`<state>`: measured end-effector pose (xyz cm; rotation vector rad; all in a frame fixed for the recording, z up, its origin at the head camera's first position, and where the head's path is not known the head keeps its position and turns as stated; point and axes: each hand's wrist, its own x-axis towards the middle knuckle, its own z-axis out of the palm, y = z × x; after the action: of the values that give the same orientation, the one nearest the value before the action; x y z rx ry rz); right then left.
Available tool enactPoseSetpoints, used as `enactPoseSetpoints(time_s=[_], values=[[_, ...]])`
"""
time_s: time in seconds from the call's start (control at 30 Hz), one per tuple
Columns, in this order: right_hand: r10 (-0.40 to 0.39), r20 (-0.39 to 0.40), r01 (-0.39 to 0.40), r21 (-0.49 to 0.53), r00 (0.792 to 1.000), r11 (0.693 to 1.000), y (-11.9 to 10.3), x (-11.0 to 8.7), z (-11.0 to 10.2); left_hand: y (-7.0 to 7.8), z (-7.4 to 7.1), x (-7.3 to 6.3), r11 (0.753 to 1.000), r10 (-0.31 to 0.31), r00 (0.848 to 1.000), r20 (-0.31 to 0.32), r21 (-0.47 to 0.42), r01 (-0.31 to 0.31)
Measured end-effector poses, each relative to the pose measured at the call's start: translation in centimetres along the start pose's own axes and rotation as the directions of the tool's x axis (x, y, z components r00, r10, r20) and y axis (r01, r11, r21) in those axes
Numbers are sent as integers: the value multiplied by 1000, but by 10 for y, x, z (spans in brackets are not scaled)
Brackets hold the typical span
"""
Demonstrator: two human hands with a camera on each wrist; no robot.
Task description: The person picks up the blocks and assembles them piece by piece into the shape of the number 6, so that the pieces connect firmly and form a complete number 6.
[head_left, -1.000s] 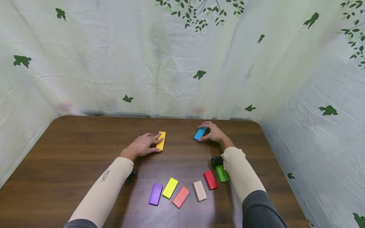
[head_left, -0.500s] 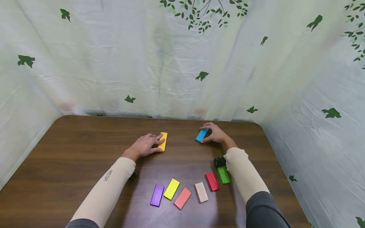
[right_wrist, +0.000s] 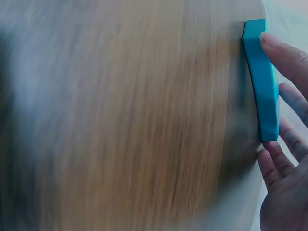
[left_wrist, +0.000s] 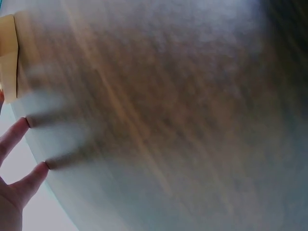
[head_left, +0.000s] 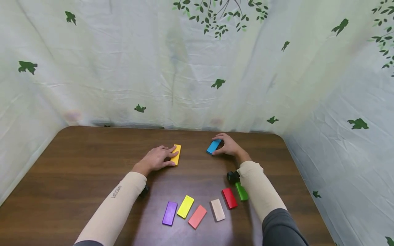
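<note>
In the head view, an orange-yellow block (head_left: 175,160) lies on the brown table (head_left: 92,150) toward the back. My left hand (head_left: 156,158) grips it, with the thumb at its near end and fingers over the top. The left wrist view catches part of the same block (left_wrist: 8,57) and two fingers touching the tabletop beside it. To the right, my right hand (head_left: 228,146) holds a blue block (head_left: 213,147) by its ends, between thumb and fingers. The right wrist view shows this blue block (right_wrist: 263,86) low by the table; whether it touches is unclear.
Closer to me lie a purple block (head_left: 169,213), a yellow block (head_left: 185,206), a coral block (head_left: 197,217), a beige block (head_left: 218,210), a red block (head_left: 229,198) and a green block (head_left: 241,192), partly under the right forearm. White curtains (head_left: 123,75) surround the table.
My right hand has moved slightly left with the blue block, nearer the orange-yellow one. The left hand stays at its block. The head view has shifted a little.
</note>
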<state>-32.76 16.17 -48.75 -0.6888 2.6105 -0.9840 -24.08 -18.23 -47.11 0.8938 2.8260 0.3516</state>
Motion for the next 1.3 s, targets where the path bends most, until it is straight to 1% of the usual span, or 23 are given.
enactPoseSetpoints(time_s=[0.17, 0.4, 0.57, 0.8, 1.0, 1.3], values=[[6, -6, -6, -4, 1000, 1000, -6, 8, 6, -1, 1, -1, 1000, 2, 1000, -12, 2, -2], [-3, -6, 3, -13, 1000, 1000, -15, 20, 16, -1, 2, -2, 1000, -9, 1000, -9, 0, 9], [16, -6, -16, 1, 1000, 1000, -25, 27, 23, -1, 2, -2, 1000, -12, 1000, -7, 5, 12], [24, -18, -25, -10, 1000, 1000, -37, 37, 30, -2, 2, -1, 1000, -18, 1000, 0, 2, 18], [33, -19, -33, -1, 999, 999, -43, 45, 36, -2, 1, -2, 1000, -25, 1000, 7, -12, 25], [38, -23, -39, -42, 999, 998, -49, 58, 43, -1, 0, -2, 999, -34, 999, 18, -17, 35]])
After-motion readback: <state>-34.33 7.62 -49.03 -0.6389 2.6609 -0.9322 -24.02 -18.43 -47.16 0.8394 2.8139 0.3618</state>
